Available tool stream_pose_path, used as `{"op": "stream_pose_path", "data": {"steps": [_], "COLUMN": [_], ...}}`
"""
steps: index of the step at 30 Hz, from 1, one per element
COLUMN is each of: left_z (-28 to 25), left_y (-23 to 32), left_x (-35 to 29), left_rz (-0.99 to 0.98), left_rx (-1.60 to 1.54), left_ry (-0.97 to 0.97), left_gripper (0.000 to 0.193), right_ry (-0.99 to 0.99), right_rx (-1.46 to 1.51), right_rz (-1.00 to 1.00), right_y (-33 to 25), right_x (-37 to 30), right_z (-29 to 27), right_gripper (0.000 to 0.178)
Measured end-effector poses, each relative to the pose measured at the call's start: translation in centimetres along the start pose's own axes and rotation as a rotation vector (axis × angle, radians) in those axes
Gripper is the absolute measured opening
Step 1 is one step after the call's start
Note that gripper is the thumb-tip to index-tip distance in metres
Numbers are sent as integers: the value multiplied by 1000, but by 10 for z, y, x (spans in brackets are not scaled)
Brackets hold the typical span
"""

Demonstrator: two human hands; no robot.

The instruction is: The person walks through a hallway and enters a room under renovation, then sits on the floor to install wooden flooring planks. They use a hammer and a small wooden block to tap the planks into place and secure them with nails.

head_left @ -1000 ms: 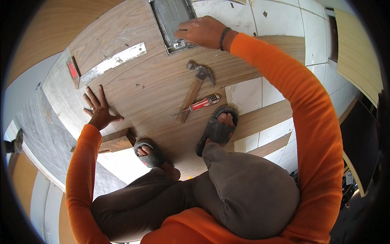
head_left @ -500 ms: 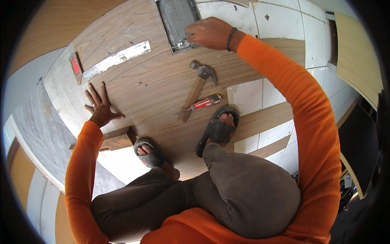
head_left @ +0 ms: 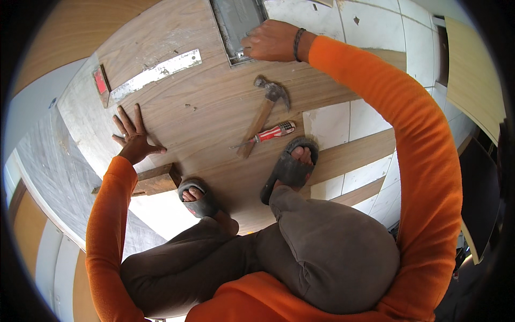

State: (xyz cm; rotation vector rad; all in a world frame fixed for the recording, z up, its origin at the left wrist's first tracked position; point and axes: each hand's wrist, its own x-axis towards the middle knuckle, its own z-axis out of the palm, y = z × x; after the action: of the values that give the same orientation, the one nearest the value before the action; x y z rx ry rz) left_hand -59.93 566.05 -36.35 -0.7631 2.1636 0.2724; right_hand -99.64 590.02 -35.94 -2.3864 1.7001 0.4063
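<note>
My left hand [head_left: 132, 133] lies with fingers spread on the wood-grain panel [head_left: 214, 102], beside a block of wood [head_left: 155, 181]. My right hand [head_left: 272, 41] is closed at the near right corner of a shallow grey case [head_left: 237, 24]. Its fingers curl downward, so anything between them is hidden. A claw hammer [head_left: 262, 114] with a wooden handle rests on the panel. Across the end of its handle lies a screwdriver [head_left: 273, 132] with a red, white and dark handle. Farther left is a try square [head_left: 155, 75] with a worn metal blade.
Two small screw-like bits [head_left: 190, 107] lie mid-panel. White tiles [head_left: 370, 27] show at the far right and between wood strips. My sandalled feet stand close to the hammer and the wood block. A pale board [head_left: 475, 75] rises at the right edge.
My right hand has turned slightly at the case corner, and its fingers look more tucked under. The view has shifted a little. My left hand stays in place on the panel.
</note>
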Motion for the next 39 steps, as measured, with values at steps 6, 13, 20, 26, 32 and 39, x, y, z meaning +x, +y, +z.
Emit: {"op": "stream_pose_path", "data": {"steps": [6,13,20,26,32,39], "left_z": [1,3,5,9,5,0], "left_y": [-2,-3,-2,-5,0,7], "left_x": [1,1,3,1,2,0], "left_rz": [19,9,6,-11,-54,-108], "left_rx": [-19,-2,-3,5,47,44], "left_ry": [11,10,17,48,71,68], "left_gripper": [169,169,167,166,163,165], "right_ry": [104,19,120,145,117,73], "right_rx": [-28,41,-23,-14,-106,-158], "right_rz": [-57,-94,-38,-7,2,-78], "right_y": [1,8,2,-3,-4,-4], "right_x": [-5,-11,-13,-13,-14,-10], "right_z": [1,1,19,19,27,13], "right_gripper": [13,17,21,23,20,13]}}
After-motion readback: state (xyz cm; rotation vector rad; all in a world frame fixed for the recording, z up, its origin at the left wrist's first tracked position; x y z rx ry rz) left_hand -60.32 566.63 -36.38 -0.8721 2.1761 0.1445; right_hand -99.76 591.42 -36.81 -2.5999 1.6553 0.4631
